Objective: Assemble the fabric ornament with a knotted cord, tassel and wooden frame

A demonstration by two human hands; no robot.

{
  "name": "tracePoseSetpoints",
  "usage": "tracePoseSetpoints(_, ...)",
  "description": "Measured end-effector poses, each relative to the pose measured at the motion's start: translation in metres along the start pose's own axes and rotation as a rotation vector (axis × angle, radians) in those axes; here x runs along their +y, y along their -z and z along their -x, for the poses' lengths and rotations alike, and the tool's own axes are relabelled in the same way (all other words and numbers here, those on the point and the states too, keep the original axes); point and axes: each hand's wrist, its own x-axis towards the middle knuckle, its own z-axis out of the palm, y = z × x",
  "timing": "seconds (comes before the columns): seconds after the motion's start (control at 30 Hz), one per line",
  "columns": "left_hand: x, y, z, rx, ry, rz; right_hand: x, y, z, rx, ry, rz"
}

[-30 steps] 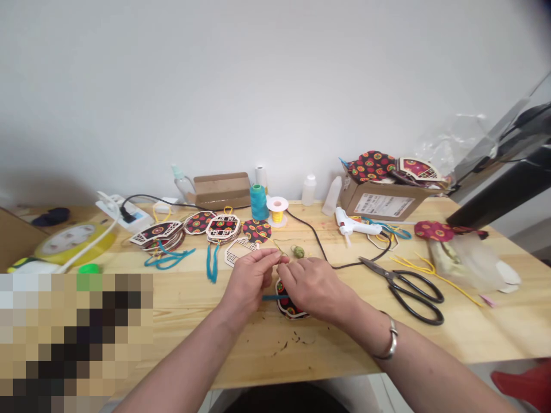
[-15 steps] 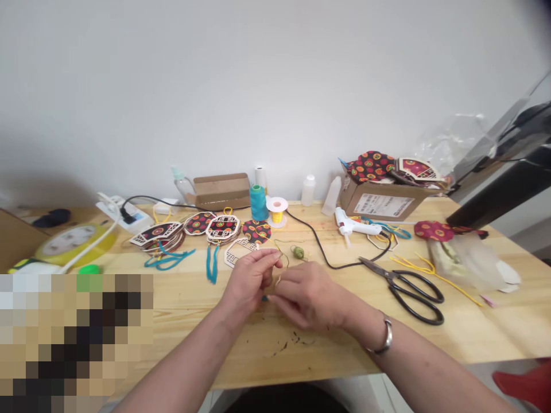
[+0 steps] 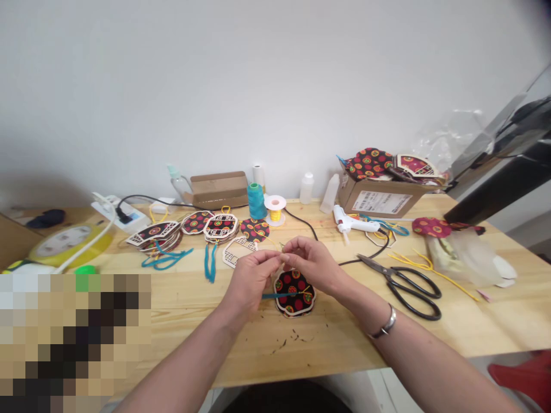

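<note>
My left hand (image 3: 253,276) and my right hand (image 3: 314,265) meet fingertip to fingertip above the table. Both are closed in a pinch on a thin olive cord, of which only a short bit shows at the fingers. Just below lies a patterned ornament (image 3: 293,303), black fabric with red and orange flowers in a pale scalloped frame. A teal cord (image 3: 282,295) stretches across its face from beneath my left hand, with a short yellow strand near its right end. My right hand partly covers the ornament's top.
Behind my hands stand a teal thread cone (image 3: 257,202) and a yellow cord spool (image 3: 274,210). Black-handled scissors (image 3: 411,289) and a white glue gun (image 3: 359,222) lie to the right. Finished ornaments (image 3: 221,228) sit left; a filled cardboard box (image 3: 379,198) stands back right.
My right hand has lifted and turned, its fingertips now meeting the left's. The ornament beneath has come into view. The olive ball of cord is now hidden behind my right hand.
</note>
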Motion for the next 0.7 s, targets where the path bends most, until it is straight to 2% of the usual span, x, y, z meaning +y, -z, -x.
tracePoseSetpoints(0.33,0.000,-0.002,0.003,-0.050,0.025,-0.011,-0.005,0.002,-0.001,0.038,-0.020,0.049)
tracePoseSetpoints(0.7,-0.002,0.000,0.001,-0.113,0.016,0.009,-0.012,0.004,0.001,0.027,-0.088,-0.106)
